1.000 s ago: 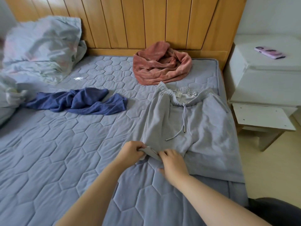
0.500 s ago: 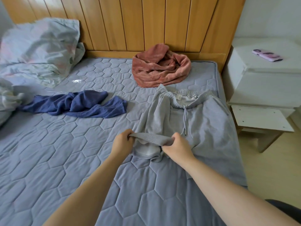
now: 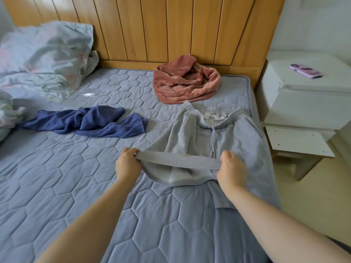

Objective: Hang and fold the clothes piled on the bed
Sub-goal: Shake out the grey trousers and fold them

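You are viewing the bed (image 3: 62, 186), carrying grey shorts (image 3: 245, 141), navy garment (image 3: 85, 122), pink garment (image 3: 186, 82), pillow (image 3: 43, 56).

Head camera looks forward and down, close over the bed (image 3: 57, 186); headboard (image 3: 171, 25) beyond.

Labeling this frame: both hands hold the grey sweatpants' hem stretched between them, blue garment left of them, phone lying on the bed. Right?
Not quite. The phone lies on the white nightstand, not the bed; the head view shows it. The rest holds: left hand and right hand stretch the grey sweatpants hem, blue garment to their left.
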The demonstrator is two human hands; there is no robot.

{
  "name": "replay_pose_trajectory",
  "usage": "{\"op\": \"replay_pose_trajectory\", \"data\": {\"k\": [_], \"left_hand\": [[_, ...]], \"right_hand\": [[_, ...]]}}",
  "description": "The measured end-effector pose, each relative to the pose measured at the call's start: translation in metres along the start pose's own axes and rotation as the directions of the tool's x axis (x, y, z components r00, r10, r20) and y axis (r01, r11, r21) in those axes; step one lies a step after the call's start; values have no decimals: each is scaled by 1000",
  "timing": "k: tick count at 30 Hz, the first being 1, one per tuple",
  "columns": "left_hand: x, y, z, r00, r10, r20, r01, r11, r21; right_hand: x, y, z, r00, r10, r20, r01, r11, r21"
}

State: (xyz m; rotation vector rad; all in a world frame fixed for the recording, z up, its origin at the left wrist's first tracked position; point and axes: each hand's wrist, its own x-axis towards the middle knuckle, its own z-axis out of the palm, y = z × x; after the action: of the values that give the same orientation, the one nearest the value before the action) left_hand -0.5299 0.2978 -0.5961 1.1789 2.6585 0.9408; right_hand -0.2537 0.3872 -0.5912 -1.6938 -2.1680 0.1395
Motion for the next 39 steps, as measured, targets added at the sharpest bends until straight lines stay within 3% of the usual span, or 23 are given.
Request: {"op": "replay_pose_trajectory", "data": {"k": [3,4,6,8,10,11,13,15,18,22,24,27,29,32,36,39], "left_hand": [[0,-5,-3,980,-196,-18,191,970,-152],[0,-6,-4,974,-228,-2,224,959,-174],[2,-8,-8,960,-278,26,276,928,-252],[6,-5,-14,935,-349,61,339,835,-434],[10,-6,-20,911,-406,78,376,735,-565],[13,-10,-23,896,-436,88,400,703,-588],[14,-25,-26,853,-504,135,478,650,-590],[14,-45,-21,768,-591,247,605,543,-583],[7,-60,-9,612,-655,443,732,257,-631],[-1,-55,2,584,-597,550,739,110,-665],[-3,-51,8,558,-556,615,789,127,-601],[-11,-36,13,573,-570,589,785,177,-593],[-18,-15,14,657,-644,391,694,315,-647],[-36,35,12,817,-555,159,495,531,-688],[-60,114,20,948,-313,57,279,732,-622],[-83,178,40,991,-65,114,115,852,-511]], "right_hand": [[-9,4,0,952,240,192,-257,964,69],[-12,2,-2,937,260,233,-294,948,123],[-21,-8,-7,954,214,208,-271,913,304],[-34,-20,-17,978,172,121,-210,810,547],[-45,-23,-23,986,158,52,-155,763,627],[-49,-23,-23,990,119,78,-142,815,562],[-55,-16,-17,949,-46,312,-10,985,175],[-64,-6,-4,823,-197,532,253,967,-33],[-75,7,17,717,-404,568,480,877,19],[-79,10,29,668,-460,585,539,841,46],[-79,11,32,652,-429,626,529,848,30],[-76,13,31,720,-507,474,540,838,77],[-74,18,29,753,-553,356,552,826,116],[-73,39,25,855,-492,164,468,868,165],[-64,85,13,988,-76,133,36,959,281],[-60,117,-6,941,314,125,-333,803,494]]}}
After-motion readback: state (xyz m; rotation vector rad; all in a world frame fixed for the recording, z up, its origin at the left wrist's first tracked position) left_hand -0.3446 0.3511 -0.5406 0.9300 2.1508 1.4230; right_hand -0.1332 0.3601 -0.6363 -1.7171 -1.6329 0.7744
